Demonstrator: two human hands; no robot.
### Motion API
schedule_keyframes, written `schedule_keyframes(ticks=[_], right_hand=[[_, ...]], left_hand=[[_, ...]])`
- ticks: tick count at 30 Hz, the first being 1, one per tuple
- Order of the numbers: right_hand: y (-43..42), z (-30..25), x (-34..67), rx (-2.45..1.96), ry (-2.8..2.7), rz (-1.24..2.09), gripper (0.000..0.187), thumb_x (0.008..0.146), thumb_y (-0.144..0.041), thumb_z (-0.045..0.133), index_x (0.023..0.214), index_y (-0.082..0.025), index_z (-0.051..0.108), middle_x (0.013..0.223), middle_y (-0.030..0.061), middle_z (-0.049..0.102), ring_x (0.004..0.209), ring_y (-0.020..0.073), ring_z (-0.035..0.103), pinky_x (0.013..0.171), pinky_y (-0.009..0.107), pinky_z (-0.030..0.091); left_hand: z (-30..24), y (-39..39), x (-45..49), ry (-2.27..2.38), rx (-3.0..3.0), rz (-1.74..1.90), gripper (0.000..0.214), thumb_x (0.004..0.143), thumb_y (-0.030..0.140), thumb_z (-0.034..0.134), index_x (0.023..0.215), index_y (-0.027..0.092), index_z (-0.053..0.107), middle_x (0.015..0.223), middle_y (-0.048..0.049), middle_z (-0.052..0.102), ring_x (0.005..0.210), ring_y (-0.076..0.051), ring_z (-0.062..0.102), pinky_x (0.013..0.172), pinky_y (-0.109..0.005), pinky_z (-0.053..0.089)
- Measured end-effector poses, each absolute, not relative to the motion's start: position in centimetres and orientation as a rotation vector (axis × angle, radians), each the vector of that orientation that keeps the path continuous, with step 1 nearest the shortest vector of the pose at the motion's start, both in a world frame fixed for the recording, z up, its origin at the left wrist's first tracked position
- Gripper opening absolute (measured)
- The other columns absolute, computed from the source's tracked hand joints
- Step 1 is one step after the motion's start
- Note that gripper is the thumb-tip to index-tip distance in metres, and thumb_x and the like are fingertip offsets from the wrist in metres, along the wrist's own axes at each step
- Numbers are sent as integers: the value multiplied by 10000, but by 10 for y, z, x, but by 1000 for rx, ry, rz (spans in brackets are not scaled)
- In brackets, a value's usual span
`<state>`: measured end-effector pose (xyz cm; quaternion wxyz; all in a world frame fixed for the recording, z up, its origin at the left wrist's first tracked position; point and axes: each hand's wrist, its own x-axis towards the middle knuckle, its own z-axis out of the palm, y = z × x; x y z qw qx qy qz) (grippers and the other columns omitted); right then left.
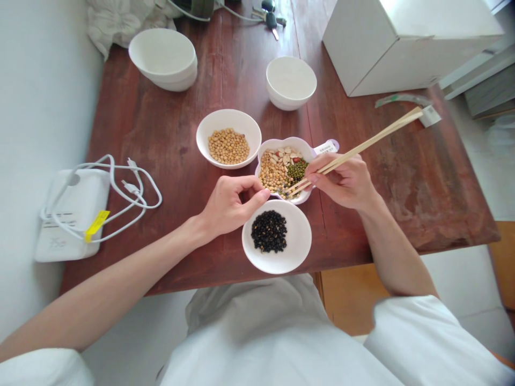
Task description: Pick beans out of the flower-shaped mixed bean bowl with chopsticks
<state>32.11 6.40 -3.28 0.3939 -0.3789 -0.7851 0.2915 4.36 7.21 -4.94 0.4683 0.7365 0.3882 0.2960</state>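
Note:
With thumb and index finger, my left hand [229, 202] pinches the near left rim of a lilac-edged handled bowl [304, 149]. Yellow soybeans [272, 170], green mung beans [298, 169] and pale peanut halves [284, 155] lie in it. My right hand [341, 179] holds wooden chopsticks [374, 140], their tips down in the near part of this bowl; whether they grip a bean is too small to tell. Just in front stands a white bowl [300, 244] with black beans [269, 231]. Another white bowl [204, 131], holding soybeans [228, 146], is at the back left.
Farther back on the wooden table [225, 64] stand a white bowl [292, 83] and stacked white bowls [163, 56]. A large white box [362, 48] is at the back right, keys [271, 19] at the back. A white device with a cable [72, 209] lies left.

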Motion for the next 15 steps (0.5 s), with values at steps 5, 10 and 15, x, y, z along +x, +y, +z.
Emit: schedule_keyframes(ticks=[5,10,15], right_hand=[[64,-32,320,-990,-1994,749,16,929,-205,694,918,-213,704,807,-12,762,674,130,754,591,210,619],[64,-30,320,-989,-1983,737,21,924,-224,706,904,-217,705,796,-11,763,668,136,750,590,221,615],[64,-32,320,-979,-1967,790,16,937,-220,693,924,-216,703,802,-5,756,665,133,750,568,210,608]], left_hand=[[-49,73,44,938,1805,730,300,941,346,656,757,118,721,589,10,605,510,-57,444,474,-184,314],[-49,72,44,959,1811,729,306,938,353,657,752,118,719,593,8,609,511,-57,444,473,-188,310],[-49,72,44,954,1812,729,306,941,350,654,751,119,716,585,12,597,512,-52,442,480,-188,311]])
